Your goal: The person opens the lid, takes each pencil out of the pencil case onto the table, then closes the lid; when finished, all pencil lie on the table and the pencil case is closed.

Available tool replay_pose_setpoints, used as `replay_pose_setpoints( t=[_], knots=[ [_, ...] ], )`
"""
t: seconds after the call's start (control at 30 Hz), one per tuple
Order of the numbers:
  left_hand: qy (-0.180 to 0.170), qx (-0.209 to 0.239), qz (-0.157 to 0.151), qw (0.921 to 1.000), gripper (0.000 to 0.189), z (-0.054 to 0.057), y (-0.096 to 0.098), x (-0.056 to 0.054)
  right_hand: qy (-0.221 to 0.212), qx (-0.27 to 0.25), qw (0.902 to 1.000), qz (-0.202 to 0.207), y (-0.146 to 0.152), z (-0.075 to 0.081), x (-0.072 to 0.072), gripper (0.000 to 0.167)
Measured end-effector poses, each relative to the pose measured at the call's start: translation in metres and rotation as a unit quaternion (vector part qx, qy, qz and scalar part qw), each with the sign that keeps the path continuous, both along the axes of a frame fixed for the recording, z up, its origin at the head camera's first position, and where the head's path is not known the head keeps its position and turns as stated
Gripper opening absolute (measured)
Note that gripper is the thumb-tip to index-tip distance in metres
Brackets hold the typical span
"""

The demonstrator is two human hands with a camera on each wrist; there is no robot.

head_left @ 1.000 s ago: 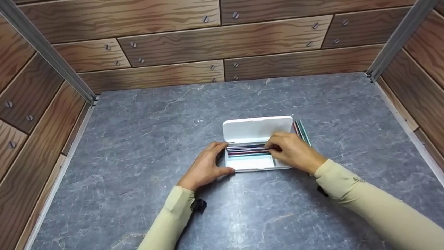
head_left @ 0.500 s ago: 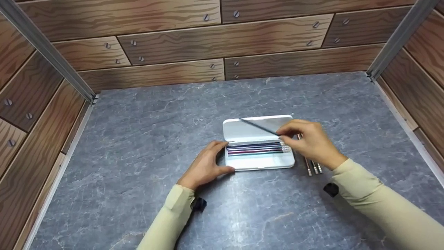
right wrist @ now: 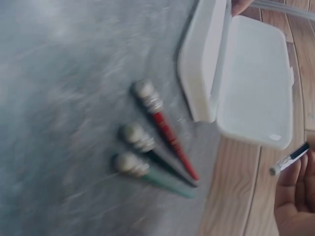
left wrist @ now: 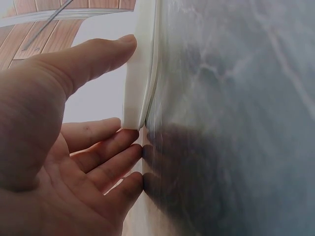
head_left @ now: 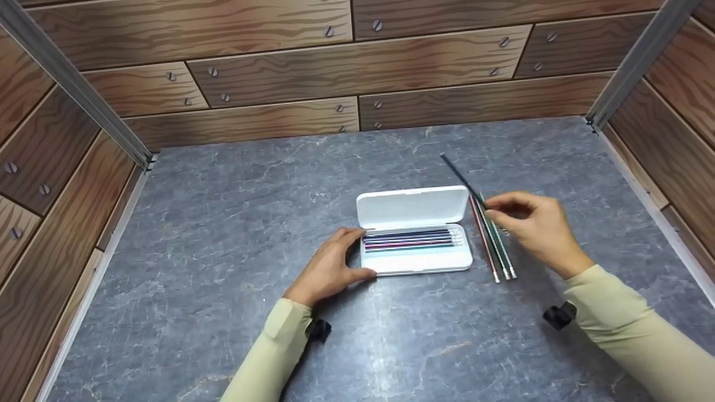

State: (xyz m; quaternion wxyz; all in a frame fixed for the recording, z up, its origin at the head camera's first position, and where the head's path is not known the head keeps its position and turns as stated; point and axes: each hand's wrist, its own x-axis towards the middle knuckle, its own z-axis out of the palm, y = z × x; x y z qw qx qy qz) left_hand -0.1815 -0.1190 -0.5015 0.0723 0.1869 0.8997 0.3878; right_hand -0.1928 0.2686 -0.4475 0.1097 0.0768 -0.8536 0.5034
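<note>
A white pencil case (head_left: pixel 416 263) lies with its lid (head_left: pixel 410 207) raised at the back, and several pencils (head_left: pixel 410 240) rest side by side in it. My left hand (head_left: pixel 329 265) holds the case's left end, thumb at the near corner and index finger at the far one. Between thumb and fingers, my right hand (head_left: pixel 536 229) pinches a dark pencil (head_left: pixel 459 177), slanted up to the left over the loose pencils. Its eraser end (right wrist: pixel 281 165) sticks out from the fingers in the right wrist view.
Right of the case, a red pencil (head_left: pixel 485 243), a dark pencil (right wrist: pixel 170 169) and a green pencil (head_left: pixel 503 240) lie on the grey marbled table (head_left: pixel 251 206), eraser ends toward me. Wood-patterned walls (head_left: pixel 279 84) stand at the back and sides.
My right hand has lifted the dark pencil out of the case and carried it right, past the lid, over the loose pencils. My left hand has stayed at the case.
</note>
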Motion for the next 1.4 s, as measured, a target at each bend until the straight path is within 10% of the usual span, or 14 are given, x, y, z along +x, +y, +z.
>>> replay_pose_setpoints(
  t=[0.43,0.83,1.4],
  knots=[
    [-0.003,-0.002,0.003,1.0000,0.087,0.001,0.000,0.000,-0.098,0.099,0.9850,-0.101,0.036,-0.028,0.005,0.024],
    [0.000,-0.002,0.002,1.0000,0.086,0.000,0.001,0.000,-0.163,0.199,0.9607,-0.105,0.045,-0.036,0.013,0.026],
    [0.004,0.003,0.001,1.0000,0.087,0.000,0.001,0.001,-0.207,0.137,0.9667,-0.063,0.038,-0.034,0.013,0.032]
  ],
)
